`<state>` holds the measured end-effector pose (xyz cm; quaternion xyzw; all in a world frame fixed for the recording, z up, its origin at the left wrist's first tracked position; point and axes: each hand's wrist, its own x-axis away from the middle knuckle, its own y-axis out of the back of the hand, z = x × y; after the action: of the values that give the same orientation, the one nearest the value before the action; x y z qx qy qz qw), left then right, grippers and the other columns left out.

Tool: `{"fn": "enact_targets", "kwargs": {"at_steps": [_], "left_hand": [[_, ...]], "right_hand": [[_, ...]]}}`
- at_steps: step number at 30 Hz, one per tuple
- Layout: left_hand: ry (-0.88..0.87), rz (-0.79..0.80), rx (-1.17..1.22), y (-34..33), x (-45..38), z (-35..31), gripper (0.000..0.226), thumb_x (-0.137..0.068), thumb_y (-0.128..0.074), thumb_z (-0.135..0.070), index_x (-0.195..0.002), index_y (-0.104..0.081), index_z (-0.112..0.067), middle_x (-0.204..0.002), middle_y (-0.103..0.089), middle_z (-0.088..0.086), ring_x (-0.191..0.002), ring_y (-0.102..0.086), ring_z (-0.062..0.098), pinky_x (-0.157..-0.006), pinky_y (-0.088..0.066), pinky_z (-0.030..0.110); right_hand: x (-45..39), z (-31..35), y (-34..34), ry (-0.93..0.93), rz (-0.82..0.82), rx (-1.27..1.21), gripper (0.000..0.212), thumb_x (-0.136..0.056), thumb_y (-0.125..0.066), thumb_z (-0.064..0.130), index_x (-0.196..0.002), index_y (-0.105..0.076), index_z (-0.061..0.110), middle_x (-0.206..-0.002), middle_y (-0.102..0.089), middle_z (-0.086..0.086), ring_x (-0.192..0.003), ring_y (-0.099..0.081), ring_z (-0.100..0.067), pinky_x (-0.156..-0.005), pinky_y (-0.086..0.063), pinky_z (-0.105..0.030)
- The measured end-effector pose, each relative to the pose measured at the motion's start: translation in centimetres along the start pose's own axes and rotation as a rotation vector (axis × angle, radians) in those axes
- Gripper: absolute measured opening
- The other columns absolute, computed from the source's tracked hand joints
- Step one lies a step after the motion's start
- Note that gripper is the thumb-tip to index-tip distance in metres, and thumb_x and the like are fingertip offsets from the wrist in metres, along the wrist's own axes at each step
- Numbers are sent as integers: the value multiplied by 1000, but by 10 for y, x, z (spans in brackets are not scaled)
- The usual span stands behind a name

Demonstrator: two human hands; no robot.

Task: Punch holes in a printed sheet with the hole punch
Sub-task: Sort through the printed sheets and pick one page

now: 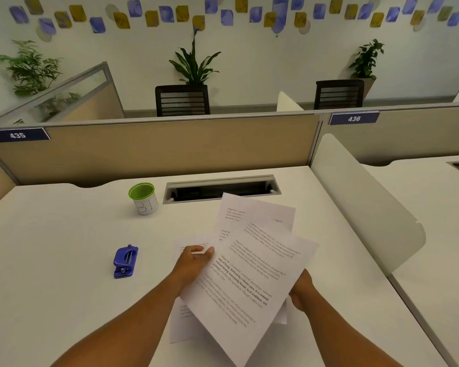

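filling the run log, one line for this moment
both hands hold white printed sheets | blue plastic hole punch untouched, left

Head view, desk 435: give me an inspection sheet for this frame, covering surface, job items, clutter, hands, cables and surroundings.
Surface: white desk, with a recessed cable tray at the back.
Job's things: printed sheets fanned and lifted above the desk, more sheets lying beneath; blue hole punch on the desk left of them, untouched.
Clutter: green-rimmed cup standing upright near the tray.
Hands: left hand pinches the sheets' left edge; right hand holds their right edge, fingers hidden behind the paper.
Cables: nothing seen.
Surroundings: beige partition with labels 435 and 436, two black chairs, potted plants, decorated wall.
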<state>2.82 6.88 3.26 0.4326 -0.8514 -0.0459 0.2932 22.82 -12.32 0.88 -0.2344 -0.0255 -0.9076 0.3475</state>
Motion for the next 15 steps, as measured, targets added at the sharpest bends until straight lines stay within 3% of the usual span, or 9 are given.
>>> {"fn": "enact_targets", "kwargs": {"at_steps": [4, 8, 12, 15], "left_hand": [[-41, 173, -51, -7, 4, 2, 50, -80, -74, -49, -120, -63, -20, -113, -71, -1, -100, -69, 18, -95, -54, 40], [-54, 114, -67, -18, 4, 5, 35, -86, -71, -39, -112, -70, -16, -107, -75, 1, -94, -71, 17, -89, -56, 36], [-1, 62, -52, -20, 3, 8, 38, -92, -62, -41, -117, -67, -13, -109, -73, 3, -98, -69, 22, -93, -54, 39], [7, 8, -75, -22, 2, 9, 39, -98, -52, -40, -121, -65, -11, -111, -71, 5, -99, -67, 24, -93, -54, 39]], "right_hand": [[3, 1, 0, 8, 70, -104, 18, -93, -57, 6, -78, -64, 10, -68, -70, -11, -57, -68, -25, -51, -55, -35], [2, 0, 0, -51, 67, -24, 13, -92, -57, 8, -85, -68, 9, -76, -73, -13, -64, -69, -27, -57, -56, -36], [-4, 0, -4, -144, 44, 150, 11, -84, -63, 23, -80, -67, 14, -73, -72, -5, -57, -63, -15, -52, -50, -27], [-8, -1, -7, -178, 24, -11, 35, -96, -48, 46, -95, -69, 19, -94, -75, -3, -84, -70, -24, -68, -57, -38]]}}
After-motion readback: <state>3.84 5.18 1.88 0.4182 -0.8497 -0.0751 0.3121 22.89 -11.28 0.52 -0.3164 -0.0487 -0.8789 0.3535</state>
